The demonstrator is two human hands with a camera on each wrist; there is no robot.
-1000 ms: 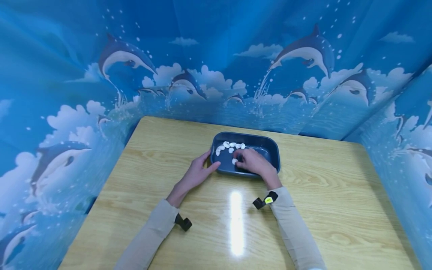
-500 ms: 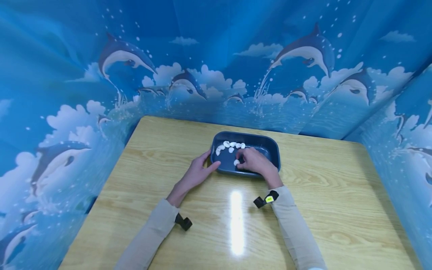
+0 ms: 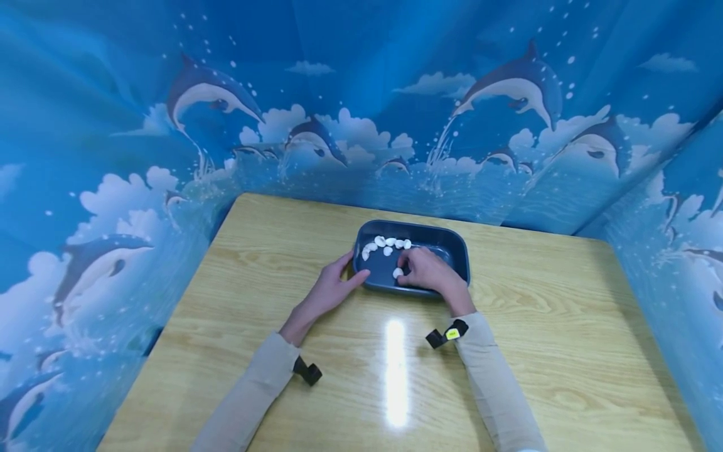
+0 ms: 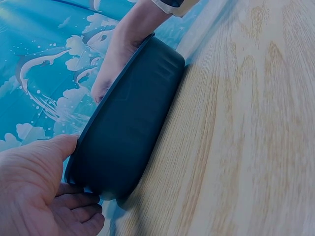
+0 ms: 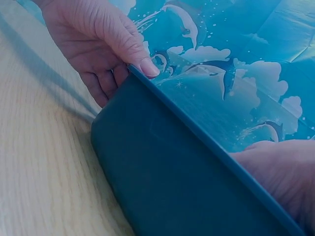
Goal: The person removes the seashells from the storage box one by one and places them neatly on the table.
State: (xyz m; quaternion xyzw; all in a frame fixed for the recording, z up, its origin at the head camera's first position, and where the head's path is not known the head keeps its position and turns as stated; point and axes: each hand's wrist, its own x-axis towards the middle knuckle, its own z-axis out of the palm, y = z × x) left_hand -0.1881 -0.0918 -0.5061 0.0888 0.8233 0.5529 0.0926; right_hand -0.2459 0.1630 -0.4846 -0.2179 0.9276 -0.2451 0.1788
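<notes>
A dark tray (image 3: 429, 235) stood on a wooden table (image 3: 271, 251), near its far edge. The left hand (image 3: 333, 285) gripped the tray at its left end: the thumb lay over the rim at the near corner, and the fingers bent along the outside of the wall. The right hand (image 3: 426, 270) reached into the tray over its near side, thumb and forefinger pinching a small white piece (image 3: 398, 273) low over the floor of the tray. Both wrist views saw the tray's outer wall, which hid that pinch.

The other white pieces (image 3: 391, 242) lay inside the tray, most of them in a curved row from the left side along the back; one sat apart, just in front of the row.

A yellow label (image 3: 453, 334) showed on the right wrist's black mount (image 3: 436, 339); its dark marks were too small to read. The left wrist also wore a black mount. Both sleeves (image 3: 497, 376) were beige. Behind the table hung a blue backdrop (image 3: 361, 56) printed with leaping dolphins, white clouds and water. A bright reflection streaked the table in front of the tray.
</notes>
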